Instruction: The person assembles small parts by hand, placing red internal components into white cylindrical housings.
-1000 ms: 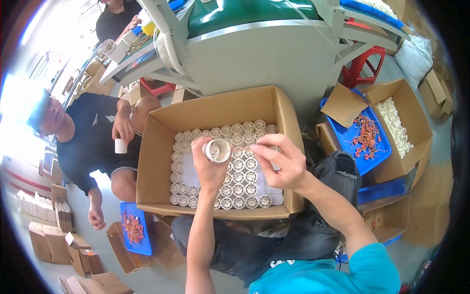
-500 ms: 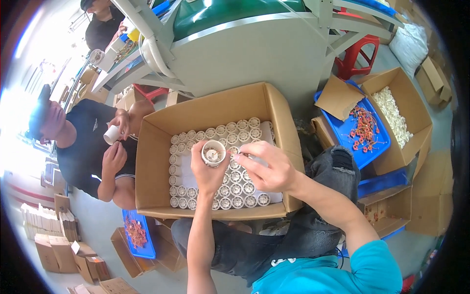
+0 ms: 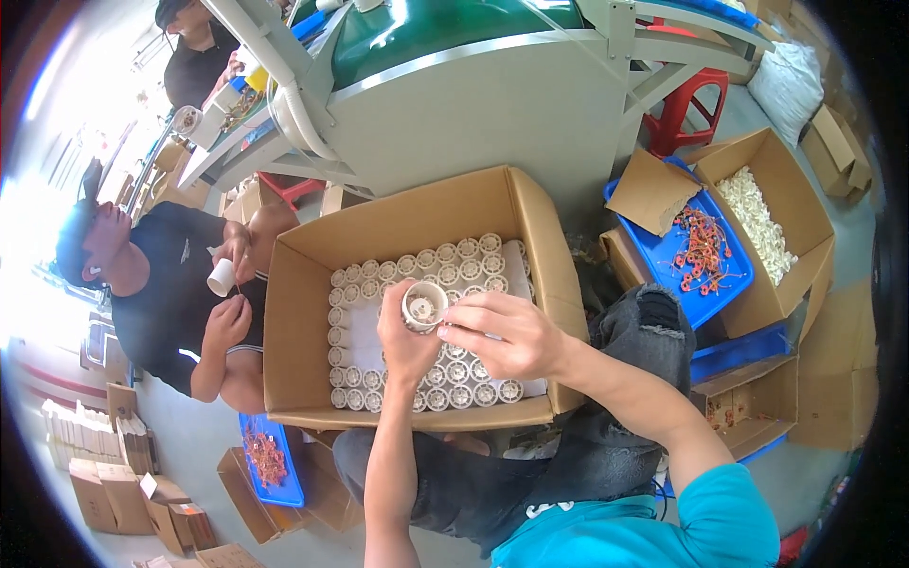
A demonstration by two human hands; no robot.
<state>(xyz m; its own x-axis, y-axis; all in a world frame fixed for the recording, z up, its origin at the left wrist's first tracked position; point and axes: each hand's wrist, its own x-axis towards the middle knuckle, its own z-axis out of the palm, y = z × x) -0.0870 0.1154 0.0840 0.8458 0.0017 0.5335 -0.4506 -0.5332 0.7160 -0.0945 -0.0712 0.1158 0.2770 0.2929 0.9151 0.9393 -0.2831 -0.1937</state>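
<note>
My left hand (image 3: 405, 348) is wrapped round a white plastic cup-shaped housing (image 3: 423, 305), its open end facing up with fine fittings inside. At the housing's right rim, the thumb and fingers of my right hand (image 3: 516, 336) are pinched together. Whatever sits between those fingertips is too small and covered to make out. Both hands are above a large open cardboard box (image 3: 402, 216). Rows of similar white round housings (image 3: 459, 396) stand in it on a pale sheet.
To the right, a blue tray (image 3: 696, 293) holds red parts with wires, beside a carton of small white pieces (image 3: 757, 222). Another blue tray (image 3: 268, 459) lies lower left. A co-worker (image 3: 180, 284) sits at left holding a white cup. A grey machine frame (image 3: 483, 114) stands beyond the box.
My right fingertips have moved in against the housing's rim, where a small reddish bit showed near them before. The housing in my left hand has shifted slightly right and down.
</note>
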